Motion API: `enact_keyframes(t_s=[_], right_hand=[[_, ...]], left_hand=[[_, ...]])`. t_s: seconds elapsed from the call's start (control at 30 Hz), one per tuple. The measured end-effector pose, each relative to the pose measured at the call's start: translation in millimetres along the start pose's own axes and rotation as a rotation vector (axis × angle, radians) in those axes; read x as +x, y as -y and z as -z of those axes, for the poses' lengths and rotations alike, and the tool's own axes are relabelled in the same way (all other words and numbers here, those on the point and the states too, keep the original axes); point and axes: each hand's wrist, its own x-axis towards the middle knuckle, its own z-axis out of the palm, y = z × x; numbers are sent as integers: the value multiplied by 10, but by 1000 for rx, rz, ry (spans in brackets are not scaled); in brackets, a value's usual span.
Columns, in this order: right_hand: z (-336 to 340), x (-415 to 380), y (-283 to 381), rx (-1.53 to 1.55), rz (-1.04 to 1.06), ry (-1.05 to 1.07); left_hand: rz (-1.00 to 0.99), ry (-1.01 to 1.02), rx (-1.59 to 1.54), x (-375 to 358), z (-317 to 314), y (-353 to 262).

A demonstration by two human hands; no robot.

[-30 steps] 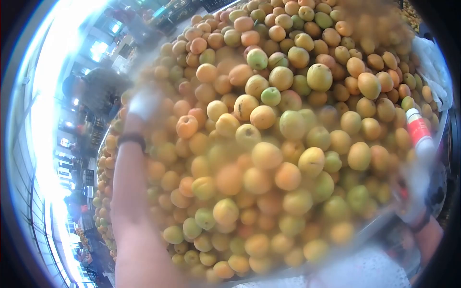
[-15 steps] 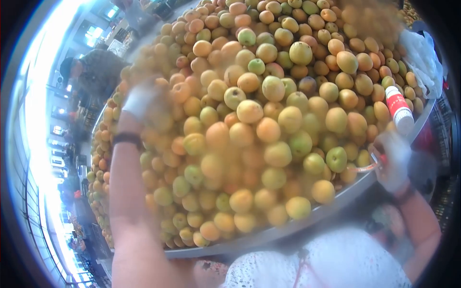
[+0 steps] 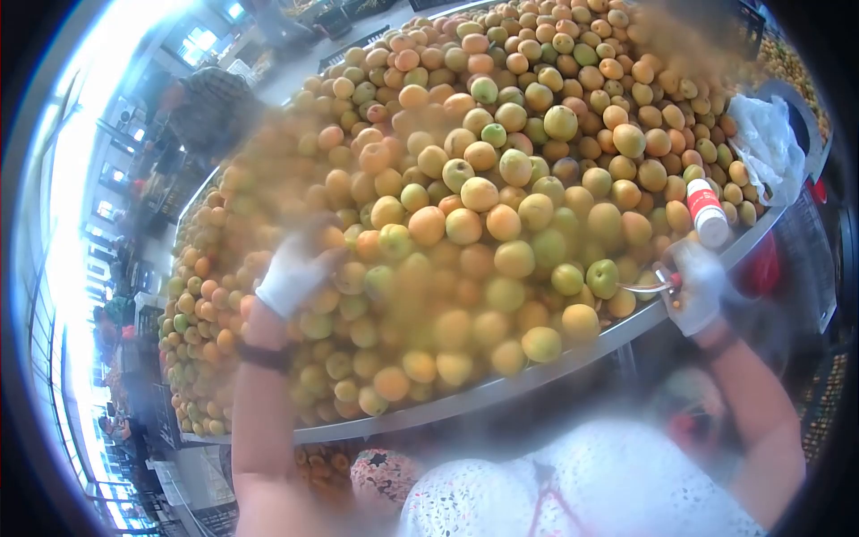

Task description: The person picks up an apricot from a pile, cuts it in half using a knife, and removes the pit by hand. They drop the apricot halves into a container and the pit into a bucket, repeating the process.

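Observation:
A big heap of yellow, orange and green fruit (image 3: 480,194) fills a metal-rimmed table (image 3: 501,391). My left hand (image 3: 300,268), in a white glove and with a dark band at the wrist, reaches onto the left part of the heap; its fingertips are blurred against the fruit, and whether they hold one cannot be seen. At the right rim my right hand (image 3: 695,285), also gloved, is closed around a tool (image 3: 651,287) with a thin curved metal end, which points left beside a green fruit (image 3: 602,278).
A white bottle with a red label (image 3: 707,213) lies on the fruit above my right hand. Behind it is a crumpled clear plastic bag (image 3: 768,148). A person (image 3: 215,107) is beyond the far left rim. Crates stand beyond the table.
My left hand has moved down and slightly right, nearer to me. My right hand, still with the tool, appears slightly further left and the view has shifted a little.

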Motion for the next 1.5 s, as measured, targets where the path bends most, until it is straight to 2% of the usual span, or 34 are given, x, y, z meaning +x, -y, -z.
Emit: enact_keyframes(t_s=[0.1,0.27,0.33,0.37,0.43,0.47,0.5,0.57,0.6,0.63,0.7,0.77,0.83,0.87,0.93,0.97,1.03,1.07,1.13,1.17,1.23,1.27,1.3,1.37,1.4,1.47,1.5], right_hand=[[11,-12,3,-15,-8,-14],[4,4,33,14,-54,19],[16,16,52,41,-78,47],[18,22,63,38,-80,48],[32,39,64,67,-95,78],[47,61,75,50,-92,94],[53,73,78,43,-99,95],[70,67,91,57,-160,154],[87,79,101,56,-167,159],[108,102,110,59,-161,176],[135,148,114,59,-152,183],[157,144,120,108,-211,249],[143,153,116,91,-176,215],[131,144,112,76,-138,183],[75,78,81,102,-173,171],[55,52,61,125,-200,156],[28,34,22,134,-188,134],[20,20,8,147,-171,117],[-4,-16,-8,197,-218,118],[-12,-15,-7,247,-258,121],[32,39,38,222,-221,117],[53,67,49,192,-186,113],[53,70,46,190,-184,111],[31,47,47,78,-114,56],[31,37,52,79,-115,58],[31,35,38,61,-96,52],[10,25,24,61,-98,51]], left_hand=[[-18,-44,96,48,106,-476],[-87,-247,-144,1014,112,239],[-363,-192,112,1456,98,522],[-365,-189,109,1616,78,507],[-330,-128,416,1897,-98,422],[-25,20,308,1920,-145,46],[-32,25,305,2039,-165,110],[-455,178,696,2371,-134,463],[-400,247,415,2644,-107,873],[-401,251,414,2538,-134,714],[52,184,2,2162,-116,122],[57,215,-118,2168,-68,128],[-123,159,99,2143,-98,157],[-121,165,102,2149,-118,122],[179,193,-325,2150,-179,31],[179,196,-326,2145,-185,83],[-464,171,430,2159,-117,188],[-468,173,431,2164,-61,196],[-477,331,800,2155,50,197],[-475,331,803,2105,11,254],[-304,139,177,1957,-130,370],[19,161,-186,1941,-147,229],[17,158,-187,2002,-150,359],[-215,198,-109,2051,-183,479],[-214,200,-109,2046,-180,547],[352,214,-623,1783,-134,-53],[350,215,-621,1757,-150,-59]])
